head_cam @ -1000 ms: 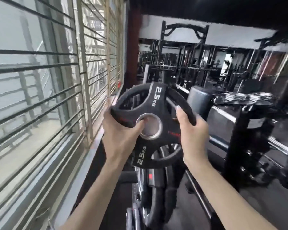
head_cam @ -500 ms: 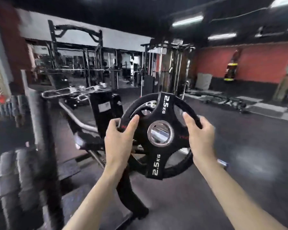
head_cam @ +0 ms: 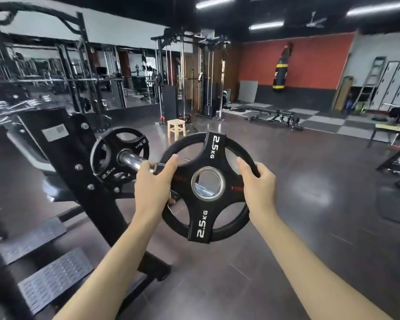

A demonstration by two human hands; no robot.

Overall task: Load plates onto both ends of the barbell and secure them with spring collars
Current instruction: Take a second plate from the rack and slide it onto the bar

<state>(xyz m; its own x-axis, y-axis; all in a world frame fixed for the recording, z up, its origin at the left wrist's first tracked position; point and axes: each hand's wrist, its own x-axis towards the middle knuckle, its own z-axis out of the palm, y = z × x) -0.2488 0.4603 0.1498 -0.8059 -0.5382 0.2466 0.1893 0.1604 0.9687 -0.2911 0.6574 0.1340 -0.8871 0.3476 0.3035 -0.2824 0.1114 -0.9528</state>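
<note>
Background: wooden stool on dark floor; punching bag against red wall; cable machine; ladder.

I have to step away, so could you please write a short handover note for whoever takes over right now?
Left hand and right hand grip opposite rim edges of a 2.5 kg plate, held upright off the bar.
One 2.5 kg plate already sits on the barbell sleeve.
No collar shows on this end.
Left: slide the held plate on, fit the collar. The far end is out of view.
</note>
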